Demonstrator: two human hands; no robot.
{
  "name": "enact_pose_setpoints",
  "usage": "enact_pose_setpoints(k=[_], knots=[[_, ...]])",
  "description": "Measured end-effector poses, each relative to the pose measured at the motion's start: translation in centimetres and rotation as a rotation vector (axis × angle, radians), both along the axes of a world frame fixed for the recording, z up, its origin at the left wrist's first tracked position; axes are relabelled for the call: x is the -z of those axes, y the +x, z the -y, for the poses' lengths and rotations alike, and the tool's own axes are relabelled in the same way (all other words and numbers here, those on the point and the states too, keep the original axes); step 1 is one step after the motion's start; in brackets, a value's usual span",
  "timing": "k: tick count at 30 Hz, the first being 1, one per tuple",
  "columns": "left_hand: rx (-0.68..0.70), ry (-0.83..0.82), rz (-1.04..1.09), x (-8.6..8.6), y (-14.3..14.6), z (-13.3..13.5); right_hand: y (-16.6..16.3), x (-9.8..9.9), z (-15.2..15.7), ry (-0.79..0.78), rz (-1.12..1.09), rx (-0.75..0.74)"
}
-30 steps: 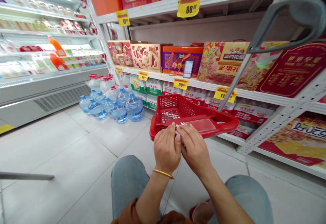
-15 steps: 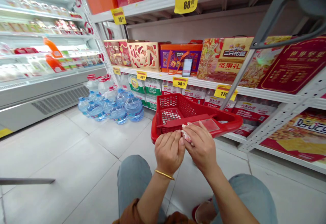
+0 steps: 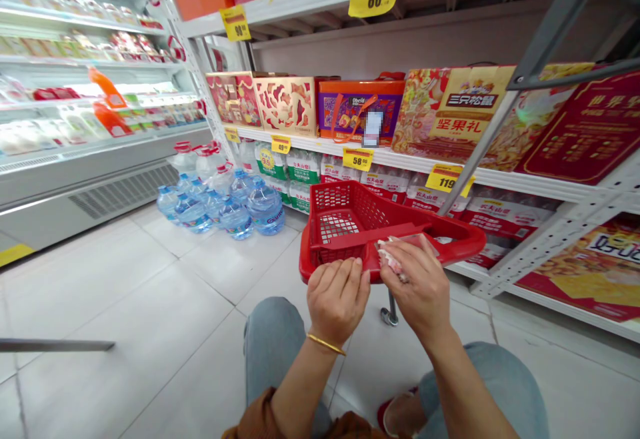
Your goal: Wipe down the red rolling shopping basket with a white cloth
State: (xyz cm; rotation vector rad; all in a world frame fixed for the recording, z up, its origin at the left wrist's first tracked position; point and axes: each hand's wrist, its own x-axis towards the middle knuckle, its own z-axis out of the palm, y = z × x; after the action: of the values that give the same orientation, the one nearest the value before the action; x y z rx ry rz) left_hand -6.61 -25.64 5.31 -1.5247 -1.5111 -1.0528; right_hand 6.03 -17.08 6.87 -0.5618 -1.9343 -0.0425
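Far left of the red basket (image 3: 367, 206): a chilled case (image 3: 40, 186) with stocked shelves. Nearer me, also left of the basket, a grey metal bar (image 3: 55, 345) pokes in above the floor (image 3: 165, 319); rest of it cut off. Blue-tinted water bottles (image 3: 263, 206) stand clustered on the floor, left of the basket. Beyond the basket, on a white shelf: a cream cut-out box (image 3: 287, 106), then a purple-and-orange box (image 3: 357, 109), then a nut gift box (image 3: 450, 116). My left knee (image 3: 275, 332) is on the near side of the basket, toward its left. My left hand (image 3: 337, 296), gold bracelet (image 3: 326, 344) on the wrist, is at the basket's near edge, fingers bent; can't tell if they truly grip that rim, undersides hidden. A small wheel (image 3: 389, 317) shows below the basket. My right hand (image 3: 423, 286) sits farther right on the basket, fingers closed around a crumpled white-and-pink cloth (image 3: 393, 259), which lies against the basket's near right part, by its clear panel (image 3: 434, 244). Behind the basket's right part a metal pole (image 3: 480, 142) slants up to a grey handle (image 3: 550, 36), partly cut off.
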Motion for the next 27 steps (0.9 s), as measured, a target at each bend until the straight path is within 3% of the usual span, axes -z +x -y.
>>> enact_pose_setpoints(k=[14,27], knots=[[-0.013,-0.053,0.029,0.0,0.4,0.2,2.1,0.1,-1.5,-0.070,-0.034,0.144],[-0.012,-0.076,0.058,-0.3,0.5,0.8,-1.5,-1.5,1.8,-0.053,0.140,-0.070]])
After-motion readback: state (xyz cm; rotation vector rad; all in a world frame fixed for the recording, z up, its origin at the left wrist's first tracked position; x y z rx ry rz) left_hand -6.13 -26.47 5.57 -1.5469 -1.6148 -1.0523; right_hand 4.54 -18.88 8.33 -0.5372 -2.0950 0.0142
